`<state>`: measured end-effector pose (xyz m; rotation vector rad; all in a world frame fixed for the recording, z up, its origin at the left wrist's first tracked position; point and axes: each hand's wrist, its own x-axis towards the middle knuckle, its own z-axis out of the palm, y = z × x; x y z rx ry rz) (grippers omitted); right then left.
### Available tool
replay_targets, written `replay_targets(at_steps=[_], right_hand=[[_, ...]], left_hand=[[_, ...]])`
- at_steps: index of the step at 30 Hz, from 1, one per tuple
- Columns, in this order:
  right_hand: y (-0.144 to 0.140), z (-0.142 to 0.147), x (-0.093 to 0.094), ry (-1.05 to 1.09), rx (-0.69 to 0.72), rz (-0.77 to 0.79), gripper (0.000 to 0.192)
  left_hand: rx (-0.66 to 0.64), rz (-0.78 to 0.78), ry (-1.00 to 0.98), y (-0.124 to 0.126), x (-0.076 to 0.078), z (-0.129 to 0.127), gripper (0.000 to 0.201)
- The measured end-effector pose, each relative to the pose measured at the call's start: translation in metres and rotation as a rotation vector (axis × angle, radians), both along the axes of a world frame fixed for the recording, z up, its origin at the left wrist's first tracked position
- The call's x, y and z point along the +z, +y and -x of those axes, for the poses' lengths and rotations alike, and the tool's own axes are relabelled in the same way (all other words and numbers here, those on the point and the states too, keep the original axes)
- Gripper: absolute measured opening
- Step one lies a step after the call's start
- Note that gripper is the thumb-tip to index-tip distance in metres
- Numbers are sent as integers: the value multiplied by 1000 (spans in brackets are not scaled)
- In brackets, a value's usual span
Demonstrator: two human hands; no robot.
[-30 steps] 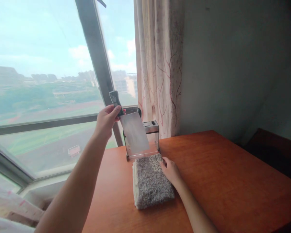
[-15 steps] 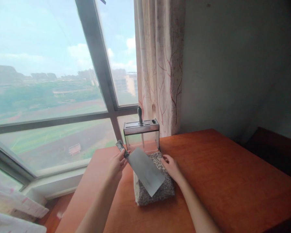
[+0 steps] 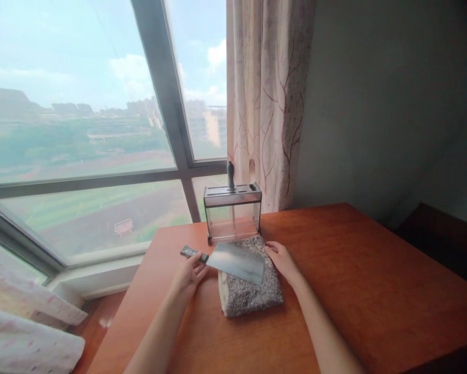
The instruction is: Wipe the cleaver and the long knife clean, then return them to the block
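My left hand (image 3: 189, 273) grips the dark handle of a cleaver (image 3: 237, 262). Its wide steel blade lies nearly flat across the top of a folded grey speckled cloth (image 3: 251, 288) on the wooden table (image 3: 358, 291). My right hand (image 3: 283, 259) rests on the cloth's right edge, fingers pressing it down. Just behind the cloth stands a clear knife block (image 3: 233, 213) with a metal top, and one dark handle sticks up from a slot in it.
A large window with a grey frame (image 3: 167, 104) fills the left. A patterned curtain (image 3: 270, 98) hangs behind the knife block beside a grey wall. Pale fabric (image 3: 26, 332) lies at the lower left, below the table's left edge.
My left hand brought the cleaver down from in front of the window and laid its blade flat on the cloth. My right hand stayed on the cloth.
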<state>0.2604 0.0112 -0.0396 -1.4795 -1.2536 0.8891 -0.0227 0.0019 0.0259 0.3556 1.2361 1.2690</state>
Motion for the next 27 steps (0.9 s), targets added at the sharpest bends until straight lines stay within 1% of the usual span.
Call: replay_targets(at_steps=[5, 8, 13, 15, 19, 23, 27], right_hand=[[-2, 0, 2, -16, 3, -8, 33], [-3, 2, 4, -10, 0, -6, 32], [-7, 4, 12, 37, 23, 6, 37], [-8, 3, 14, 85, 52, 25, 40], [-12, 3, 21, 194, 121, 61, 44], [-17, 5, 31, 396, 162, 84, 45], [-21, 9, 41, 588, 213, 122, 39]], left_hand=[[-29, -63, 15, -1, -4, 1, 13], [-52, -99, 39, -3, -5, 1, 17], [-155, -111, 188, -4, -4, 3, 27], [-170, -110, 218, -3, -4, 4, 26], [-162, -135, 208, -1, -6, 5, 24], [-162, -122, 206, 1, -6, 7, 21], [-164, -125, 136, 0, 0, 9, 19]])
